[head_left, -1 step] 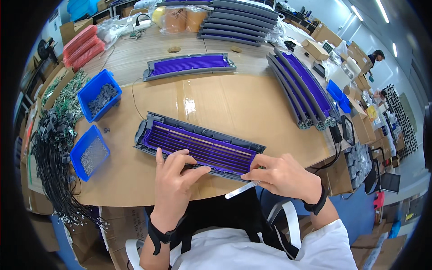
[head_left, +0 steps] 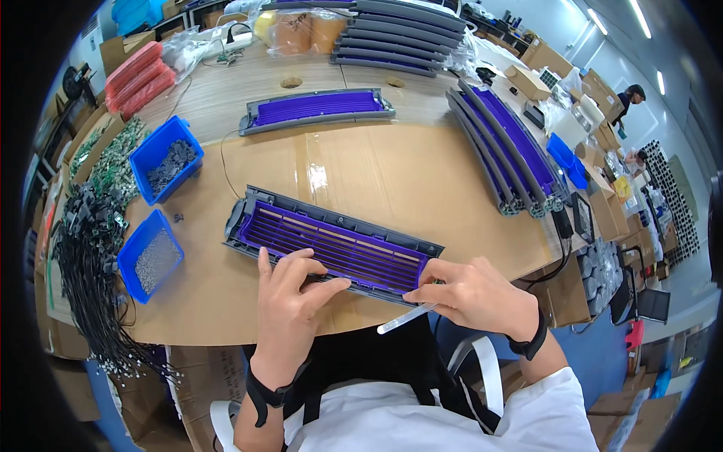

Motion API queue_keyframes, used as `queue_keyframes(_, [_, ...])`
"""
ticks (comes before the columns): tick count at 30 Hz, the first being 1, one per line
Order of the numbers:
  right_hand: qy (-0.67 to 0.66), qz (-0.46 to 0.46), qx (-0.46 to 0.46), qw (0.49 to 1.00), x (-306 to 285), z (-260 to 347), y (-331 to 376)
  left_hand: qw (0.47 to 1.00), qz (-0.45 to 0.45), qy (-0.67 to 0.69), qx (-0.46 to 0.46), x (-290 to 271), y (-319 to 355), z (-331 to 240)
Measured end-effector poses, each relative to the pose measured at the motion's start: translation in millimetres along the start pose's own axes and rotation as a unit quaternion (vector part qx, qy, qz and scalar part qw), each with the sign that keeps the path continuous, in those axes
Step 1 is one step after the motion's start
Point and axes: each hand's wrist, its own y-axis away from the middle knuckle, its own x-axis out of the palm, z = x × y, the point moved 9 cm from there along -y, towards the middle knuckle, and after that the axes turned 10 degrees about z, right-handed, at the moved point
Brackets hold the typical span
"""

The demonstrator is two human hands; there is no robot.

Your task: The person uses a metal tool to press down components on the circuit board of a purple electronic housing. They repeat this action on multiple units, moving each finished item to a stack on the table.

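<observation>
A long purple slatted panel in a dark grey frame (head_left: 331, 246) lies slantwise on the cardboard in front of me. My left hand (head_left: 290, 305) rests at its near long edge, fingers spread, thumb apart from the forefinger. At the panel's right end, my right hand (head_left: 482, 297) is closed in a pinch at the near corner. From under those fingers a narrow, pale, shiny strip (head_left: 405, 319) sticks out toward me; its other end is hidden by the hand. A thin wire runs from the panel's left end.
Blue bins hold grey parts (head_left: 172, 164) and small metal pieces (head_left: 157, 260) at left, beside a heap of black cables (head_left: 86, 264). Another purple panel (head_left: 316, 111) lies beyond. Stacked panels stand at right (head_left: 512, 147) and far back (head_left: 399, 34). Red bundles (head_left: 139, 79) lie far left.
</observation>
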Motion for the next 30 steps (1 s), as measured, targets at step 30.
queue_keyframes(30, [-0.603,0.126,0.220,0.757,68,-52,26,0.996,-0.005,0.092,0.006,49,9,-54])
